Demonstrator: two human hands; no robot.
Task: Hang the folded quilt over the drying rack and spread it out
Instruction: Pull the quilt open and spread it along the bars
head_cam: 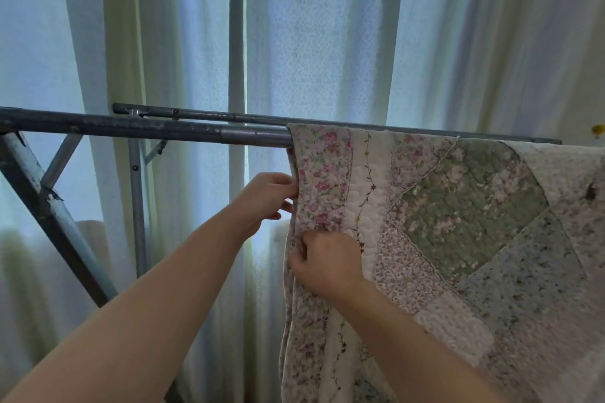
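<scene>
Pink-flowered patchwork, the quilt (458, 206), hangs closest on the right side, its left border falling down past the bottom edge of the view. Two bare forearms reach up from below to that border. The right hand (327, 263) is the lower one, fingers curled and pinching the flowered edge strip. The left hand (266, 196) is a little higher and just to the left, thumb and fingers nipping the same edge from the outer side. The hands are near each other but not touching.

Above them the quilt is draped over the near rail (147, 129) of the grey metal drying rack, covering the rail's right part and leaving its left part bare. A slanted leg (49, 213) of the rack drops away at the left. The far rail (203, 114) shows just above the quilt's top edge. Behind everything hangs a pale sheer curtain (327, 42), lit from behind, with an upright window bar (236, 26) showing through it.
</scene>
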